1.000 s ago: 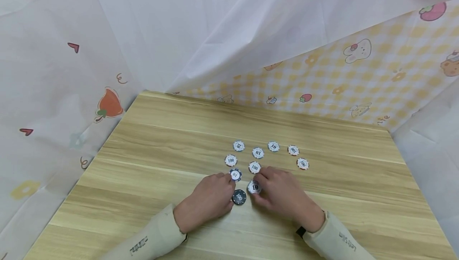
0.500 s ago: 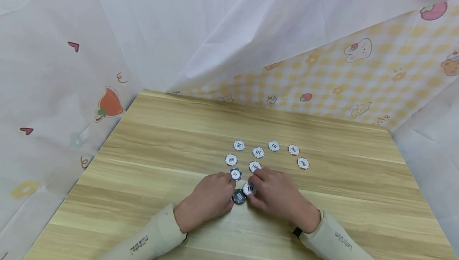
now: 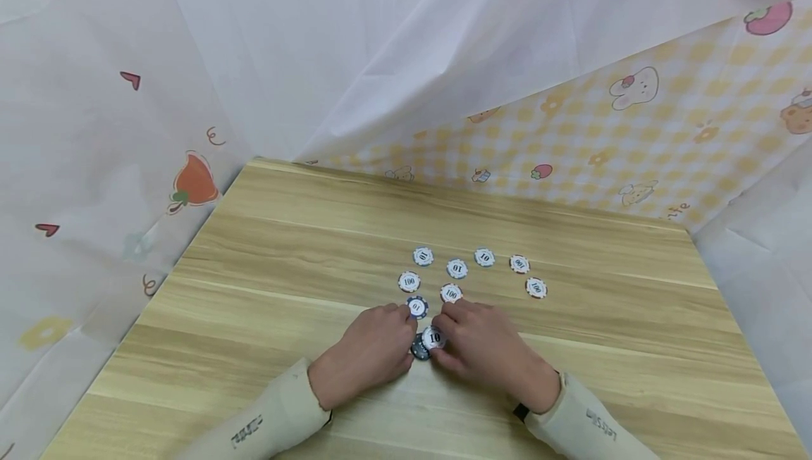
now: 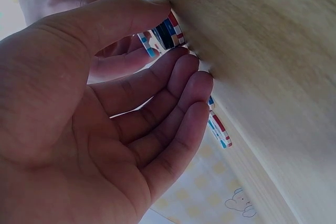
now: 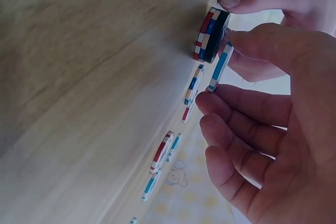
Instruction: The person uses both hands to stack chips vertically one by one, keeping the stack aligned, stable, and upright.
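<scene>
A short stack of poker chips [image 5: 208,38], red at the bottom, blue in the middle and a black chip [image 3: 417,349] on top, stands on the table. My left hand [image 3: 374,349] steadies this stack between thumb and fingers. With thumb and fingertips my right hand [image 3: 487,344] pinches a white "10" chip [image 3: 434,337] that has light-blue edge marks. In the head view that chip overlaps much of the black one. The right wrist view shows the light-blue-marked chip [image 5: 221,66] tilted, close to the stack's top face.
A dark-blue "10" chip [image 3: 416,306] lies just beyond my left fingers. Farther back lie several flat chips, among them a "100" chip [image 3: 452,293] near my right fingers and a red-edged chip [image 3: 536,287] at the right. Draped cloth [image 3: 380,58] stands behind the wooden table [image 3: 304,234].
My right hand has moved left with the "10" chip, from beside the black chip to over it. The left hand has stayed in place at the stack.
</scene>
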A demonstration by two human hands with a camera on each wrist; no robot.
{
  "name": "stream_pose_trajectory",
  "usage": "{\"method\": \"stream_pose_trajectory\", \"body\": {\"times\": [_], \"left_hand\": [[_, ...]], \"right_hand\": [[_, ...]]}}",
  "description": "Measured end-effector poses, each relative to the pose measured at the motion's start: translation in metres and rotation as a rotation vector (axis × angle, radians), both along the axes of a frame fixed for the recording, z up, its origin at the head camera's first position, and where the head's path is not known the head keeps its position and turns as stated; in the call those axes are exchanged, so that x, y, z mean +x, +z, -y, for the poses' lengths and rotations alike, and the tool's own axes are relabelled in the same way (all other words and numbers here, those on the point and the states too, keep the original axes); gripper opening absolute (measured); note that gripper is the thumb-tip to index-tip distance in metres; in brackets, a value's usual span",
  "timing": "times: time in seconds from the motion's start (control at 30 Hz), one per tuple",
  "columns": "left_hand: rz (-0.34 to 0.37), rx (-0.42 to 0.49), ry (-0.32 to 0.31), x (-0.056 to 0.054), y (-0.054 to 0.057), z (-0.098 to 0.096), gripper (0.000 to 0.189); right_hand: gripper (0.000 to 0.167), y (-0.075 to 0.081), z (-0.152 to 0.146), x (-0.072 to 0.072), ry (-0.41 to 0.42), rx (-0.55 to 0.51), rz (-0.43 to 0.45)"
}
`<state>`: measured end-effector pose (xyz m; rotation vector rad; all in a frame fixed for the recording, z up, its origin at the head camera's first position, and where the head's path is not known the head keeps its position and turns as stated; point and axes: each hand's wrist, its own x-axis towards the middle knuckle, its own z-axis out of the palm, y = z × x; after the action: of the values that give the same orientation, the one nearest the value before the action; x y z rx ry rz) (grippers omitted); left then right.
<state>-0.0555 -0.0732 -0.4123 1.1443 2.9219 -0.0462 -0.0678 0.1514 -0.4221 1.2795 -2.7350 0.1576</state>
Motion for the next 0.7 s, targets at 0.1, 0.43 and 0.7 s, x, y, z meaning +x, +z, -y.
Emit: {"method": "stream_pose_trajectory", "body": {"times": [0.1, 0.43, 0.7], "left_hand": [[0.005, 0.002, 0.001, -0.0001, -0.0005, 0.0003, 0.031], [0.035, -0.006, 0.013, -0.0008, -0.0012, -0.0003, 0.032], [0.033, -0.002, 0.011, -0.001, -0.0024, 0.0, 0.031]], "right_hand": [[0.034, -0.0005, 0.0014, 0.0005, 0.01, -0.003, -0.008], [0.03, -0.0016, 0.0057, 0.003, 0.036, 0.001, -0.021], [0.029, -0.0007, 0.0087, 0.0037, 0.051, 0.004, -0.012]]}}
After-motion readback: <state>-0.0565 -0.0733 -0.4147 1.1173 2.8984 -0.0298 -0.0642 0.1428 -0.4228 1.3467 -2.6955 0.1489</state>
